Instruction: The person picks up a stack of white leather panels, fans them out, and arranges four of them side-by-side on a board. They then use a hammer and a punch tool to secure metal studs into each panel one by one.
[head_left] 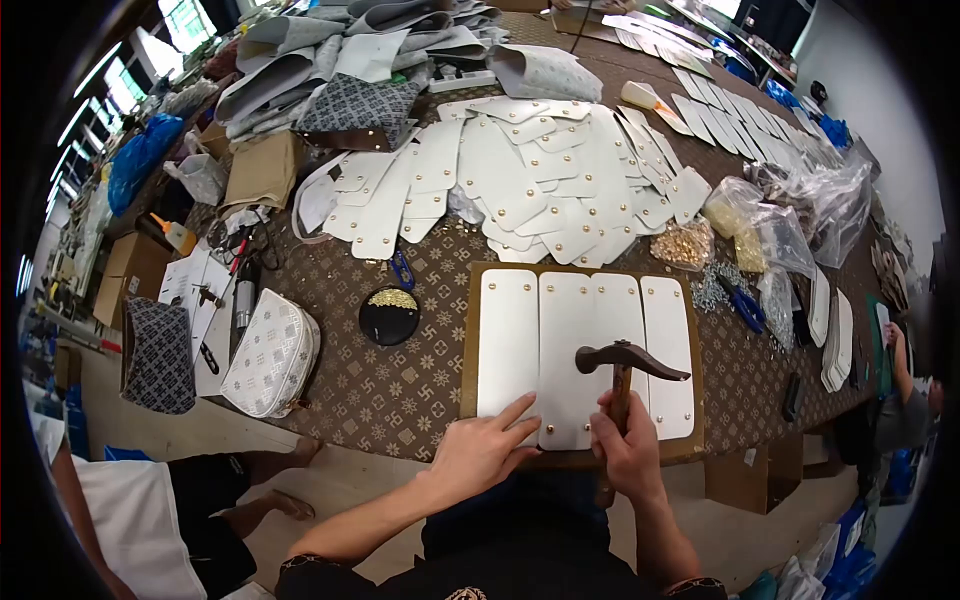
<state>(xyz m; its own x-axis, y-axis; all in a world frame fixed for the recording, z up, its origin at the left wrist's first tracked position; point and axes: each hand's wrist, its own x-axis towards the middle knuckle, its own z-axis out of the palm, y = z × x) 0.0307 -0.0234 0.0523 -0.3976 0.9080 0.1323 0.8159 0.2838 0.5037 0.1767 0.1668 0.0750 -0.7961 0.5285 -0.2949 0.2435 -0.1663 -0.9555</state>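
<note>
My right hand [628,450] is wrapped round the wooden handle of a hammer [630,358], whose dark metal head is raised over the white pieces. Fingers stretched and a little apart, my left hand [488,446] rests at the lower edge of the white strips, touching the left strip [508,345]. Beside it lie a middle white piece [567,340] and a right white strip [668,350], with small gold-coloured studs near their ends. All of them lie on a brown board [469,345] at the table's near edge. Whether my left fingertips hold anything small, I cannot make out.
A large pile of studded white pieces [520,180] spreads beyond the board. Left of it are a round black dish [389,318] and a white pouch [275,355]. Blue-handled pliers [745,308] and a bag of gold-coloured studs [683,245] lie right. Another person [130,510] is at left.
</note>
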